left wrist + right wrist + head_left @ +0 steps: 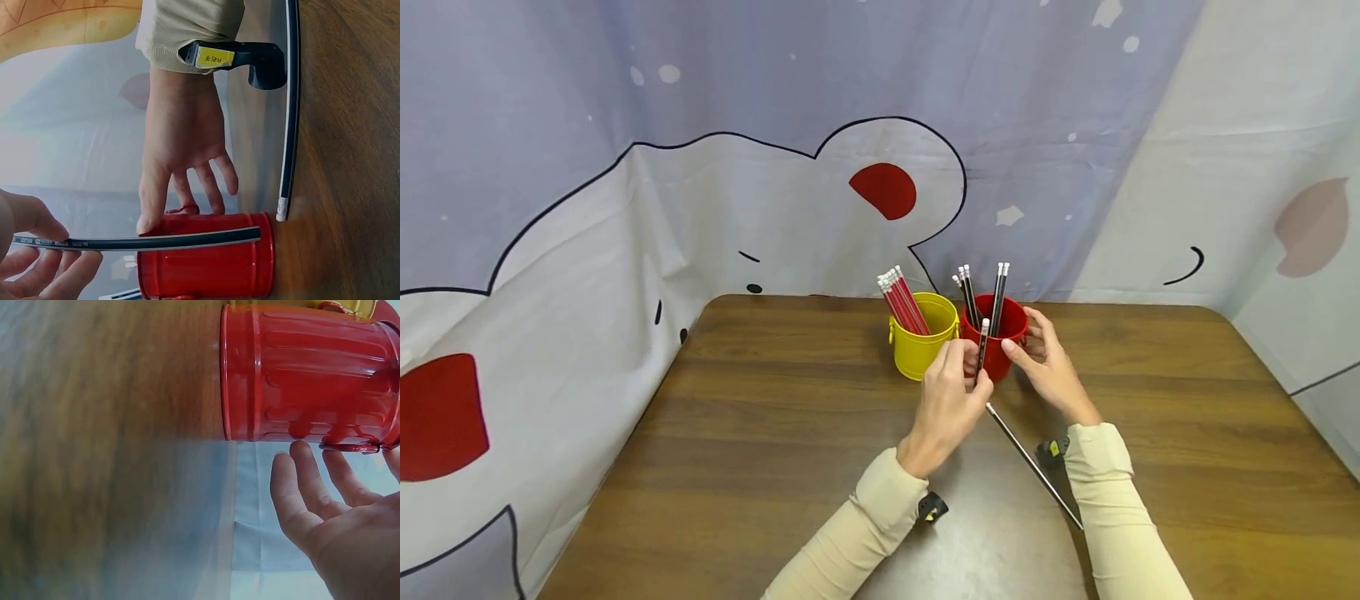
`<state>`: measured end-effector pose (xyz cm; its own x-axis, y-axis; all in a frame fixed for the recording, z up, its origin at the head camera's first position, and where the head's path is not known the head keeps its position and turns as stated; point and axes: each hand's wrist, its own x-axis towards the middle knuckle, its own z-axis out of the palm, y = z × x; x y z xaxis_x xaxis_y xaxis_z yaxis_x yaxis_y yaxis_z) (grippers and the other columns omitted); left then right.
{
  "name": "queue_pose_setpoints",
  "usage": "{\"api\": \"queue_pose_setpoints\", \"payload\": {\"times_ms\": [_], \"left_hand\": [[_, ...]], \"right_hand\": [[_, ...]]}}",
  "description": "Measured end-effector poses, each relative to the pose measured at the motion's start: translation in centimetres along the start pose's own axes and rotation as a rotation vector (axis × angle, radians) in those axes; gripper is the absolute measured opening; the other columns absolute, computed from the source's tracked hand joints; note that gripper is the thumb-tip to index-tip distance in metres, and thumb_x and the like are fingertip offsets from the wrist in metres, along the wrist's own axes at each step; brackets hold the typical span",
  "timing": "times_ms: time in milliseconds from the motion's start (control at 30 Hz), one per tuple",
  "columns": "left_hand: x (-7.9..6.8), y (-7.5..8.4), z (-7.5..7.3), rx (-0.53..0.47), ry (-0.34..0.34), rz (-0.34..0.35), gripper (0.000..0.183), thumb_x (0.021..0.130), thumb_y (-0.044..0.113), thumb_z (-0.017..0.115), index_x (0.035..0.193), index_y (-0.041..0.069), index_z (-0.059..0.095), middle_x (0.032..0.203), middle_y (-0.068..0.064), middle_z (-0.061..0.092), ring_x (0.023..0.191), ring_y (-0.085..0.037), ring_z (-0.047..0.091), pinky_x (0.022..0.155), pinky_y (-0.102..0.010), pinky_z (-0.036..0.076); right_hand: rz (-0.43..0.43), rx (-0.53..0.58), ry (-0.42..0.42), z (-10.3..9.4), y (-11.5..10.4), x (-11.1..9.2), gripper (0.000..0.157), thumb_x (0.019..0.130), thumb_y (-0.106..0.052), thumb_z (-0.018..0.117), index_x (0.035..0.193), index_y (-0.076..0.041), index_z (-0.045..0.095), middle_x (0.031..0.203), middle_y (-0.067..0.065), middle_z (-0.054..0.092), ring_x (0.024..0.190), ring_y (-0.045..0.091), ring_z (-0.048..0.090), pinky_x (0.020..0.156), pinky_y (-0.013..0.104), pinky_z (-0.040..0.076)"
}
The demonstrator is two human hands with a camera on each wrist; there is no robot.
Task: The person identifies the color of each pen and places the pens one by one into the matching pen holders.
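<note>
My left hand (950, 402) pinches a black pencil (983, 340) between thumb and fingers, its white eraser end up, just in front of the red bucket (998, 360). In the left wrist view, the held pencil (169, 242) overlaps the bucket's side, and its plain unsharpened end shows. My right hand (1051, 372) is at the bucket's right side, thumb at the rim and fingers loosely extended. In the right wrist view, fingertips (300, 447) reach the bucket wall near its small handle. Several black pencils (998, 298) stand in the red bucket, eraser ends up.
A yellow bucket (917, 360) with several red pencils (904, 302) stands left of the red one. Another black pencil (1033, 464) lies on the wooden table (760, 433) beside the right forearm. A printed curtain (737, 217) hangs behind the table.
</note>
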<state>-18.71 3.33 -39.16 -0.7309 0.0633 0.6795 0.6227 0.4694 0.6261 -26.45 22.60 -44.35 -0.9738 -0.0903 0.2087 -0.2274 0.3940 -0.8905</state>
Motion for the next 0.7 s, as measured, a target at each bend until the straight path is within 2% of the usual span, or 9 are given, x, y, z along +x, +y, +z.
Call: {"api": "queue_pose_setpoints", "payload": {"times_ms": [133,300,500,700], "left_hand": [[0.4,-0.1,-0.2,-0.036,-0.013,-0.020,0.020,0.077,-0.002,0.060,0.095,0.001,0.053,0.084,-0.007,0.055,0.071,-0.013,0.057,0.061,-0.013,0.050],[1.4,0.3,-1.0,-0.108,-0.050,-0.061,0.020,0.077,-0.002,0.060,0.095,0.001,0.052,0.084,-0.007,0.055,0.072,-0.011,0.058,0.060,-0.009,0.048],[4.3,1.4,-1.9,-0.117,-0.050,0.013,0.019,0.078,-0.001,0.059,0.096,0.000,0.052,0.084,-0.007,0.055,0.072,-0.010,0.057,0.061,-0.009,0.048],[7.0,2.0,-2.2,-0.083,-0.050,0.064,0.018,0.077,0.000,0.058,0.095,0.000,0.052,0.083,-0.007,0.055,0.072,-0.011,0.057,0.062,-0.007,0.046]], "right_hand": [[-0.011,0.001,-0.002,0.0,-0.4,-0.1,0.064,0.089,-0.034,0.059,0.142,-0.033,0.024,0.131,0.014,0.044,0.105,0.033,0.052,0.083,0.045,0.044],[-0.004,0.023,-0.027,0.3,-1.9,-0.9,0.066,0.089,-0.027,0.059,0.144,-0.021,0.022,0.131,0.021,0.043,0.104,0.038,0.051,0.082,0.043,0.044],[0.017,0.005,-0.024,0.2,-3.3,-1.4,0.065,0.090,-0.029,0.057,0.144,-0.021,0.022,0.131,0.019,0.042,0.104,0.035,0.051,0.082,0.038,0.044],[-0.001,0.010,-0.036,-0.1,-2.7,-1.0,0.066,0.089,-0.030,0.059,0.144,-0.024,0.023,0.131,0.018,0.043,0.103,0.036,0.052,0.080,0.039,0.044]]}}
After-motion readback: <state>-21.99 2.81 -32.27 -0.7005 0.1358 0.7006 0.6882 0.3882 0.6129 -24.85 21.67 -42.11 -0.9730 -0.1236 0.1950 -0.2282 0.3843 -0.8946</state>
